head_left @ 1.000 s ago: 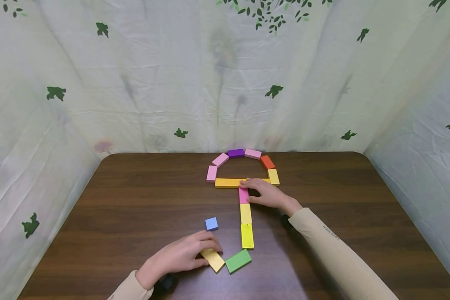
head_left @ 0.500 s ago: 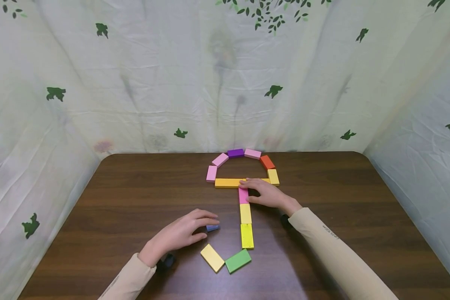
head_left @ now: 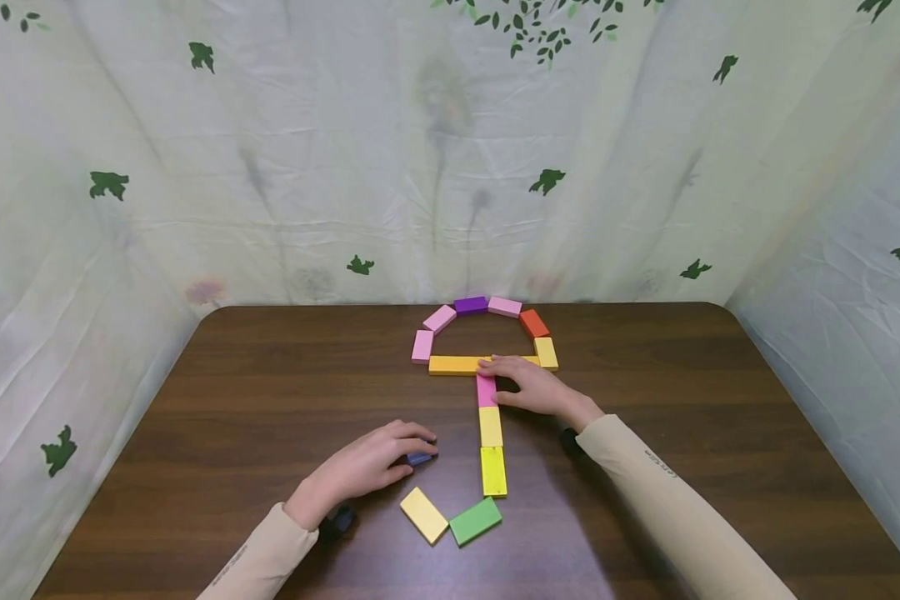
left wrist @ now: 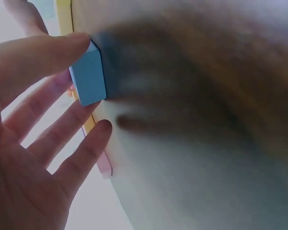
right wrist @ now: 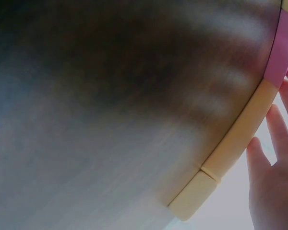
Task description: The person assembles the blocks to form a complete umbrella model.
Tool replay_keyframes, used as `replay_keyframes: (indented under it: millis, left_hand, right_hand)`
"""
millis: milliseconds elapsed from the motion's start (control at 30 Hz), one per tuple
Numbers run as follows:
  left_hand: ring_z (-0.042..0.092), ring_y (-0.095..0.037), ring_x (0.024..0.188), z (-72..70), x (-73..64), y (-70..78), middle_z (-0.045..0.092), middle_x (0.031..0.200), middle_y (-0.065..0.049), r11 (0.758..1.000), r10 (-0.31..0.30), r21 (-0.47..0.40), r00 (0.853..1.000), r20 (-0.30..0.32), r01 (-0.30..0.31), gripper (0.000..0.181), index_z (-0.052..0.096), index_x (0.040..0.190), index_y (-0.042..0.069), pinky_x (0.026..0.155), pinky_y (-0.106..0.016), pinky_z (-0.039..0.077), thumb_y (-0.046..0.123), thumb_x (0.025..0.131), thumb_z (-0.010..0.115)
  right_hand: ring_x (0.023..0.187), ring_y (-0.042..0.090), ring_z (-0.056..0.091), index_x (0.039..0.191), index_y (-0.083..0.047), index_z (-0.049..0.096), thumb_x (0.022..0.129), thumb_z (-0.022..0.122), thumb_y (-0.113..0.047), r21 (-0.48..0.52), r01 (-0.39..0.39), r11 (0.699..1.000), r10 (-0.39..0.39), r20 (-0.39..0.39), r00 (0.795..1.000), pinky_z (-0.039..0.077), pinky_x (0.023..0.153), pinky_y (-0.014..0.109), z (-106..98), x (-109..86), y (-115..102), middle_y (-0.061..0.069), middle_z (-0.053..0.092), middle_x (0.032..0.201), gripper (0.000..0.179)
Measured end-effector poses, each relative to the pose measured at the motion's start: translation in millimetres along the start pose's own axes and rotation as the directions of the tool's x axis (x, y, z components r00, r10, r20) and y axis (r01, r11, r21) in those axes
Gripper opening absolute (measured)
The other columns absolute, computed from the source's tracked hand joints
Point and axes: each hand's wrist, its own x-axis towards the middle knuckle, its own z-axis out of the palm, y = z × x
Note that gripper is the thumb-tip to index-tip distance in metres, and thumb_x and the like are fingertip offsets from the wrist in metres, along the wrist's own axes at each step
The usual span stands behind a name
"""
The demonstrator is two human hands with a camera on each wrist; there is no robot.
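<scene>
In the head view my left hand (head_left: 367, 461) holds a small blue block (head_left: 420, 458), which its fingers partly cover. The left wrist view shows the thumb against that blue block (left wrist: 90, 76), with fingers on its other side. My right hand (head_left: 534, 389) rests on the inner ends of two long orange blocks (head_left: 453, 366); its thumb is at the side of a pink block (head_left: 486, 390). Straight fingers touch the orange block (right wrist: 245, 129) in the right wrist view. Below the pink block, a light yellow block (head_left: 491, 427) and a bright yellow block (head_left: 493, 472) continue the line.
Near me, a green block (head_left: 476, 522) and a pale yellow block (head_left: 424, 515) meet in a V. An arch of pink, purple (head_left: 470, 306), red (head_left: 535, 323) and yellow blocks stands along the far edge of the brown table (head_left: 285, 367). Behind hangs a leaf-printed cloth (head_left: 307, 167).
My left hand has let go of the pale yellow block, moved away from me and taken hold of the blue block, which has shifted slightly. The right hand stays in place.
</scene>
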Motion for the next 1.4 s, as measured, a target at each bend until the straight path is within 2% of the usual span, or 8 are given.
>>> replay_keyframes:
  millis: [133, 367, 633, 800, 1000, 1167, 1267, 1400]
  left_hand:
    - [0.054, -0.016, 0.107, 1.2, -3.8, 0.6, 0.059, 0.118, 0.000, 1.000, 0.000, 0.000, 1.000, -0.026, 0.000, 0.028, 0.068, 0.112, 0.009, 0.091, -0.031, 0.046, 0.000, 0.085, 0.069]
    - [0.055, -0.018, 0.105, -0.7, -10.9, 3.2, 0.060, 0.114, -0.002, 0.999, 0.036, -0.003, 0.998, -0.058, -0.036, 0.029, 0.068, 0.109, 0.009, 0.088, -0.033, 0.048, -0.002, 0.082, 0.071]
    - [0.053, -0.016, 0.105, -2.6, -19.1, 8.6, 0.059, 0.115, 0.000, 1.000, 0.007, -0.028, 1.000, -0.009, -0.007, 0.029, 0.068, 0.112, 0.011, 0.089, -0.033, 0.047, 0.002, 0.085, 0.069]
    - [0.045, -0.018, 0.116, -1.0, -23.2, 16.4, 0.056, 0.125, 0.004, 0.996, -0.041, -0.084, 0.999, 0.018, 0.043, 0.034, 0.067, 0.118, 0.020, 0.094, -0.043, 0.041, 0.009, 0.086, 0.066]
    - [0.036, -0.024, 0.129, 3.5, -24.3, 27.2, 0.053, 0.130, 0.008, 0.986, -0.084, -0.137, 0.993, 0.081, 0.095, 0.037, 0.066, 0.116, 0.026, 0.101, -0.053, 0.032, 0.022, 0.080, 0.073]
    - [0.039, -0.025, 0.128, 5.1, -24.2, 27.4, 0.056, 0.127, 0.006, 0.990, -0.067, -0.114, 0.993, 0.095, 0.078, 0.031, 0.067, 0.111, 0.024, 0.100, -0.053, 0.032, 0.020, 0.081, 0.076]
    - [0.041, -0.026, 0.127, 5.6, -23.9, 26.5, 0.057, 0.124, 0.004, 0.995, -0.044, -0.091, 0.996, 0.083, 0.052, 0.029, 0.068, 0.110, 0.022, 0.099, -0.052, 0.034, 0.018, 0.082, 0.075]
    - [0.042, -0.025, 0.126, 4.5, -22.0, 27.2, 0.057, 0.124, 0.004, 0.994, -0.063, -0.085, 0.992, 0.106, 0.072, 0.028, 0.069, 0.111, 0.022, 0.099, -0.051, 0.034, 0.019, 0.084, 0.075]
  right_hand:
    - [0.138, 0.028, 0.030, 0.139, -0.009, 0.051, 0.094, 0.062, -0.025, -0.007, -0.006, 1.000, 0.006, 0.003, 1.000, 0.026, 0.109, 0.045, 0, 0.3, 0, 0.005, 0.044, 0.146, 0.050]
    - [0.138, 0.028, 0.030, 0.139, -0.008, 0.051, 0.094, 0.062, -0.024, -0.001, 0.000, 1.000, 0.000, 0.002, 1.000, 0.027, 0.109, 0.046, -1, 0.1, 0, 0.005, 0.044, 0.146, 0.050]
    - [0.138, 0.028, 0.030, 0.139, -0.008, 0.051, 0.093, 0.062, -0.024, -0.002, -0.004, 1.000, 0.004, 0.005, 1.000, 0.027, 0.109, 0.045, -1, -0.1, 0, 0.005, 0.044, 0.146, 0.050]
    - [0.138, 0.027, 0.030, 0.140, -0.010, 0.051, 0.094, 0.062, -0.026, -0.007, -0.019, 1.000, 0.019, 0.011, 1.000, 0.027, 0.110, 0.045, -1, -0.2, 0, 0.005, 0.043, 0.146, 0.050]
    - [0.139, 0.026, 0.029, 0.140, -0.010, 0.050, 0.093, 0.062, -0.026, -0.005, -0.033, 0.999, 0.033, 0.018, 0.999, 0.026, 0.110, 0.045, 0, 0.7, 1, 0.004, 0.043, 0.146, 0.051]
    - [0.139, 0.026, 0.029, 0.140, -0.010, 0.051, 0.093, 0.062, -0.026, -0.004, -0.023, 1.000, 0.023, 0.013, 1.000, 0.027, 0.110, 0.044, 1, 0.6, 2, 0.004, 0.043, 0.146, 0.050]
    - [0.139, 0.027, 0.030, 0.139, -0.009, 0.051, 0.094, 0.062, -0.026, -0.003, -0.016, 1.000, 0.016, 0.008, 1.000, 0.027, 0.109, 0.045, 0, 0.2, 2, 0.005, 0.043, 0.146, 0.050]
    - [0.139, 0.027, 0.029, 0.139, -0.009, 0.051, 0.094, 0.062, -0.025, 0.001, -0.014, 1.000, 0.014, 0.008, 1.000, 0.027, 0.109, 0.045, 1, 0.1, 1, 0.005, 0.043, 0.146, 0.050]
